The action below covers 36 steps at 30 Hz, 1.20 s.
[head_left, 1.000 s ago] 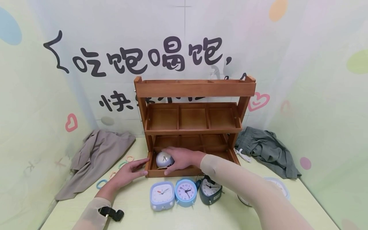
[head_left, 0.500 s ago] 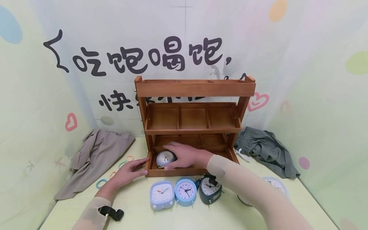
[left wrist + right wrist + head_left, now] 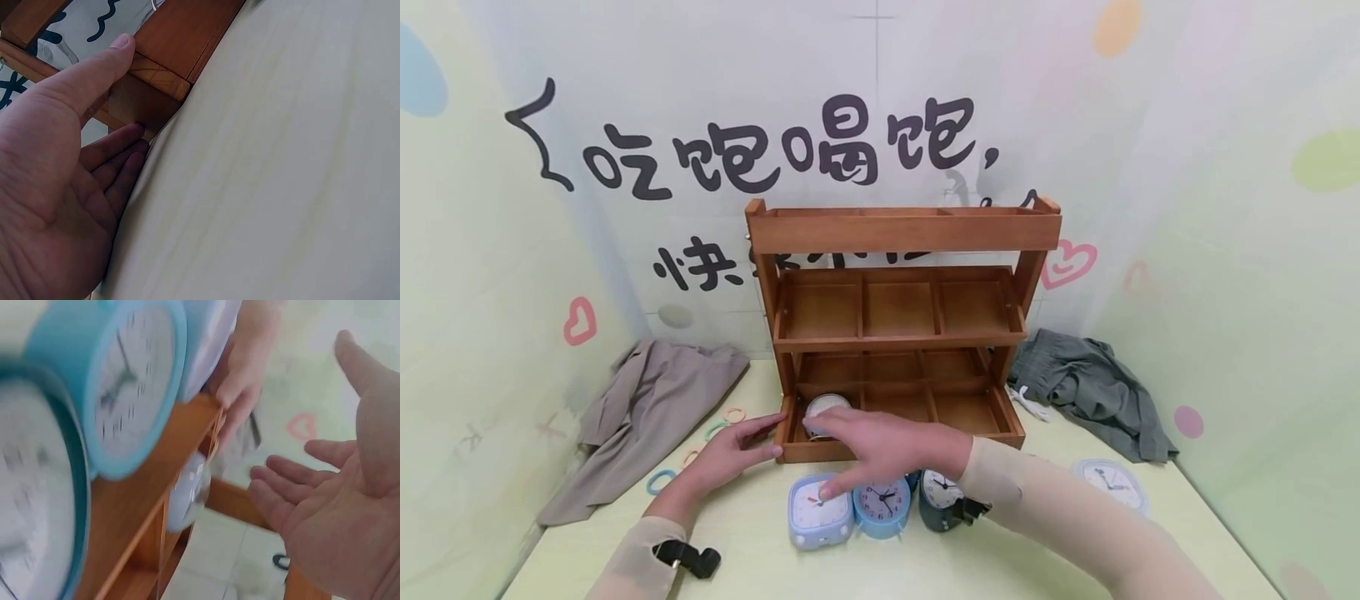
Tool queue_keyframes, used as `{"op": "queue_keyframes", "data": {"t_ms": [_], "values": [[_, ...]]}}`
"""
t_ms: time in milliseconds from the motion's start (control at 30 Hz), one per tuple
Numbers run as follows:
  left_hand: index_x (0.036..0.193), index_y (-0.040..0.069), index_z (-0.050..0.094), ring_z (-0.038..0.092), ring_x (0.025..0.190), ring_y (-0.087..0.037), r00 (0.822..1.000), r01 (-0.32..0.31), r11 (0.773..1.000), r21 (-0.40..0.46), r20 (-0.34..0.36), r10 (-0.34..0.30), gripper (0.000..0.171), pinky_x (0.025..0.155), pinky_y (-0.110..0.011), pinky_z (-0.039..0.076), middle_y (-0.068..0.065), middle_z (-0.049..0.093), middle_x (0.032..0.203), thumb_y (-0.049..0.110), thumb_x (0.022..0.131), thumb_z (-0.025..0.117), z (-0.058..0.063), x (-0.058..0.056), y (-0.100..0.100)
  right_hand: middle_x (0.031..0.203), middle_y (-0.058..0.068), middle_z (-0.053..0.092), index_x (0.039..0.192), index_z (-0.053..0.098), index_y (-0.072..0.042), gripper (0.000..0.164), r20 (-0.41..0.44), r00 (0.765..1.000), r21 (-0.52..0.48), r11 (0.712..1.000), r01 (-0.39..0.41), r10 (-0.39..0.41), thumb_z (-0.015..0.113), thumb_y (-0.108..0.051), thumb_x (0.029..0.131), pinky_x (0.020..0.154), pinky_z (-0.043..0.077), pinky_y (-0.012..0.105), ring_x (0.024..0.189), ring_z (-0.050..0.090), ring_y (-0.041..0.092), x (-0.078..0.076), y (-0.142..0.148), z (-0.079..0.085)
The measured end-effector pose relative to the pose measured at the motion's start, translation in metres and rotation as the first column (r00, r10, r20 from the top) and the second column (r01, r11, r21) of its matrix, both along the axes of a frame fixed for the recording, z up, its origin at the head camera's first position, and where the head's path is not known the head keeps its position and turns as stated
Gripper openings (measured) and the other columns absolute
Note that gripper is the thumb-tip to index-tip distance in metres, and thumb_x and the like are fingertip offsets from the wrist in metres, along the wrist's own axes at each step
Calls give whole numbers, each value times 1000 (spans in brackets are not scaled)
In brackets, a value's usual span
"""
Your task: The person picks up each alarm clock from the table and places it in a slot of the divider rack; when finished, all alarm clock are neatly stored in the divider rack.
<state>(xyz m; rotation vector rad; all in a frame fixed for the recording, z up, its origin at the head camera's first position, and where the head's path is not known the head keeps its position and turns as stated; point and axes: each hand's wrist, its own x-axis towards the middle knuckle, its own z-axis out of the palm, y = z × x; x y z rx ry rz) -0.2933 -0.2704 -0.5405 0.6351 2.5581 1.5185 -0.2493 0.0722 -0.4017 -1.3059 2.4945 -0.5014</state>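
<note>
A small round alarm clock (image 3: 826, 405) sits in the front left compartment of the wooden shelf (image 3: 906, 235). My right hand (image 3: 887, 446), fingers outstretched and holding nothing, is over the front edge and partly hides that clock. In the right wrist view the fingers of the right hand (image 3: 325, 494) are apart from the small clock (image 3: 187, 490). My left hand (image 3: 730, 457) touches the shelf's lower left corner; in the left wrist view its thumb lies against the wooden corner (image 3: 159, 78). Before the shelf stand a square lilac-blue clock (image 3: 820, 525), a round blue clock (image 3: 882, 523) and a dark clock (image 3: 934, 512).
Another pale blue clock (image 3: 1111, 483) is on the table to the right, partly behind my right sleeve (image 3: 1060, 500). A brown cloth (image 3: 655, 417) and several coloured rings (image 3: 661, 481) lie left. A dark grey cloth (image 3: 1090, 392) lies right of the shelf.
My right hand has let go of the small round clock and moved back toward me and right, fingers spreading. The clock stays in the compartment. My left hand keeps its place.
</note>
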Motion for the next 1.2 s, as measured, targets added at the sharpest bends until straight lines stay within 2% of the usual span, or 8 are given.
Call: {"op": "queue_keyframes", "data": {"t_ms": [133, 267, 467, 733, 933, 1200], "values": [[160, 18, 63, 53, 152, -39, 1000, 3, 1000, 5, -6, -3, 61, 123, -34, 45, -9, 60, 163, 31, 104, 83, 0, 0, 1, 180, 4, 34, 177, 30, -18, 106, -29, 1000, 45, 999, 10, -8, 69, -77, 98, 130, 40, 44, 163, 37, 20, 17, -1, -11], [160, 17, 63, 53, 153, -40, 1000, -6, 1000, -1, -4, 6, 62, 123, -34, 45, -10, 59, 163, 31, 104, 83, 0, 1, 1, 176, 5, 41, 175, 35, -15, 108, -79, 997, 73, 997, 25, -19, 74, -76, 95, 127, 44, 39, 159, 43, 19, 30, -3, -26], [160, 18, 63, 53, 152, -39, 1000, -24, 999, -30, -11, 24, 62, 123, -34, 45, -10, 60, 163, 33, 103, 83, 0, 1, 1, 167, 2, 50, 172, 41, -14, 109, -74, 994, 95, 992, 83, -76, 78, -77, 91, 122, 49, 39, 148, 52, 15, 41, -6, -47], [160, 19, 64, 54, 152, -38, 1000, -22, 999, -30, -13, 21, 62, 125, -43, 44, -9, 60, 162, 33, 103, 84, 0, 0, 2, 165, 6, 52, 171, 43, -11, 112, -141, 983, 107, 986, 129, -113, 78, -79, 89, 124, 47, 41, 148, 53, 18, 48, -11, -67], [160, 19, 64, 54, 152, -38, 1000, -26, 999, -37, -18, 25, 62, 125, -39, 44, -9, 61, 162, 34, 103, 84, 0, 0, 2, 164, 6, 55, 168, 46, -8, 110, -206, 969, 100, 983, 155, -132, 80, -78, 90, 121, 50, 40, 144, 57, 17, 47, -15, -76], [160, 19, 63, 53, 152, -37, 1000, -23, 999, -35, -17, 22, 62, 124, -35, 44, -8, 60, 163, 33, 103, 83, -1, -1, 2, 158, 2, 58, 166, 50, -9, 110, -198, 965, 69, 980, 187, -170, 85, -76, 86, 116, 52, 36, 137, 59, 13, 47, -17, -81]]}}
